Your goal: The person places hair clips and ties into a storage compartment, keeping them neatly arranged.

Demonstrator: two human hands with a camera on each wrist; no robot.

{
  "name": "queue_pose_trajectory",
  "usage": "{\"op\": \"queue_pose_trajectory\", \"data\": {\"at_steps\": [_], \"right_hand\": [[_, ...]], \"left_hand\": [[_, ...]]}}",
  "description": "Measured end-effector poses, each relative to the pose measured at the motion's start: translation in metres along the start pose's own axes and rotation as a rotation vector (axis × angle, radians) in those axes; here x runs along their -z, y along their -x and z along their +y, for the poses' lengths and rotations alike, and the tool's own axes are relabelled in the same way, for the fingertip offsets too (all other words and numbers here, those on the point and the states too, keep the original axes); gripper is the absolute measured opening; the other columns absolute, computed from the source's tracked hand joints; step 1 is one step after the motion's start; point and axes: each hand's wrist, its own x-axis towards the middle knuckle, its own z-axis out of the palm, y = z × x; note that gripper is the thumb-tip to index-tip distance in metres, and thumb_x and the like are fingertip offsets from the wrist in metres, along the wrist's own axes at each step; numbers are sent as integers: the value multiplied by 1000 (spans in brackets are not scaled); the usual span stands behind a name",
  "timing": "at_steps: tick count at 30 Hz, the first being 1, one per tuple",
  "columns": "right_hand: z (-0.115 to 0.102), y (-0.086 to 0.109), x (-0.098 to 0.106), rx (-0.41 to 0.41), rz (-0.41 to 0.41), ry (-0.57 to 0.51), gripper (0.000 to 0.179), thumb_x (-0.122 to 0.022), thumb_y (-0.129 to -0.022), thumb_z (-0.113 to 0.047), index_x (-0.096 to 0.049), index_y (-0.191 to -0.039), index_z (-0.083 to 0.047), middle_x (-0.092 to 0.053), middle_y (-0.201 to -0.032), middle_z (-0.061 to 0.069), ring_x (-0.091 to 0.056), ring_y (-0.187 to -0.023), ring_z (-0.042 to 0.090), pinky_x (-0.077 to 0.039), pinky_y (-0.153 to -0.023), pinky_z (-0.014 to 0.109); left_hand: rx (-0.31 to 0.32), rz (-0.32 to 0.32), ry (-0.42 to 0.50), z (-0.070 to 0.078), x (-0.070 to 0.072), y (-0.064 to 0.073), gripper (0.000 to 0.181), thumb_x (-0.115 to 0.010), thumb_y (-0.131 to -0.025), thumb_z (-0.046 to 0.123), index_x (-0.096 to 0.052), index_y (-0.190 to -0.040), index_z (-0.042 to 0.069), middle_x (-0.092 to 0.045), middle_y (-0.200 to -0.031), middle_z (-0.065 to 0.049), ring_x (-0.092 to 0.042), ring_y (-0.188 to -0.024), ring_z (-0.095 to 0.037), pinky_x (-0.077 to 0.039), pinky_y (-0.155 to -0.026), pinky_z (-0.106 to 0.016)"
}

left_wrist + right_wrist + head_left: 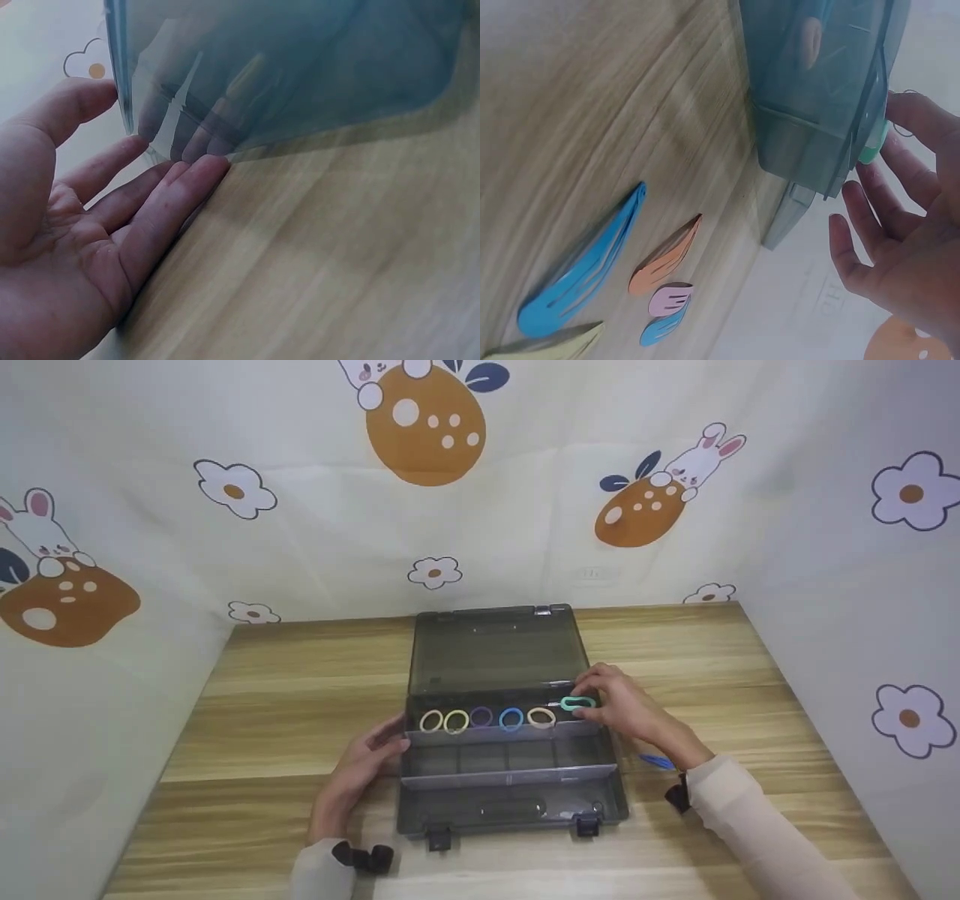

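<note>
A dark see-through compartment box (510, 810) lies with its lid (495, 649) swung back. Along its rear compartment stand several hair ties in a row, among them a yellow one (445, 727), a purple one (481, 707) and a blue one (511, 709). My right hand (619, 709) pinches a mint-green hair tie (564, 704) at that row's right end; in the right wrist view the green tie (874, 142) shows between thumb and fingers at the rim. With fingers extended, my left hand (358, 772) touches the box's left side, the thumb at its upper edge.
Right of the box, on the wooden table (285, 720), lie snap hair clips: a large blue one (581, 274), an orange one (666, 259), a pink one (670, 300) and others. A patterned curtain (315, 540) stands behind the table and at both sides.
</note>
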Motion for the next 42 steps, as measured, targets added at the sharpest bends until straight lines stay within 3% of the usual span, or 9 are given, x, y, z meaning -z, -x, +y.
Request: {"op": "queue_pose_trajectory", "data": {"at_steps": [9,15,22,27,31,36,42], "right_hand": [[5,-5,-2,7,-11,19,20,-83,-80,-13,-77,-97,-5,-63,-123,15,-53,-118,36,-44,-100,51],[7,-9,-2,9,-69,43,22,-84,-79,-15,-78,-98,-6,-61,-131,18,-49,-124,40,-40,-105,57],[10,-11,0,-19,-119,47,37,-85,-79,-21,-76,-111,-4,-57,-139,20,-46,-129,43,-37,-109,59],[11,-10,4,-26,-123,-12,41,-83,-82,-22,-73,-115,-1,-53,-142,23,-45,-132,46,-36,-112,61],[13,-6,11,-44,-83,-75,37,-81,-84,-19,-72,-116,-1,-53,-142,24,-46,-134,46,-39,-110,63],[15,4,21,-54,32,-135,42,-79,-86,-18,-69,-123,-1,-55,-141,23,-49,-132,44,-44,-104,64],[19,19,28,-113,133,-210,48,-76,-89,-23,-63,-132,-4,-55,-142,18,-50,-132,38,-49,-101,55]], "left_hand": [[-9,-12,17,-2,1,-1,56,-68,-92,8,-50,-144,-1,-53,-149,-18,-51,-138,-32,-45,-99,-15],[-16,-5,1,-2,0,-1,55,-69,-92,10,-52,-143,1,-55,-148,-17,-50,-139,-31,-43,-100,-13],[-24,-22,-2,-1,0,0,55,-67,-93,8,-49,-145,-2,-51,-150,-19,-46,-142,-33,-41,-102,-14],[-27,-13,-10,0,-1,0,55,-67,-93,9,-50,-144,0,-52,-149,-18,-47,-140,-32,-40,-106,-19],[-25,-7,-25,1,0,0,55,-67,-93,9,-50,-144,0,-53,-149,-18,-48,-140,-31,-39,-112,-27],[-26,-1,-20,1,0,0,54,-67,-93,9,-50,-144,0,-53,-149,-18,-47,-140,-32,-34,-118,-39],[-31,-3,-14,-1,0,0,56,-68,-93,9,-50,-144,0,-51,-150,-17,-45,-142,-32,-33,-120,-41]]}}
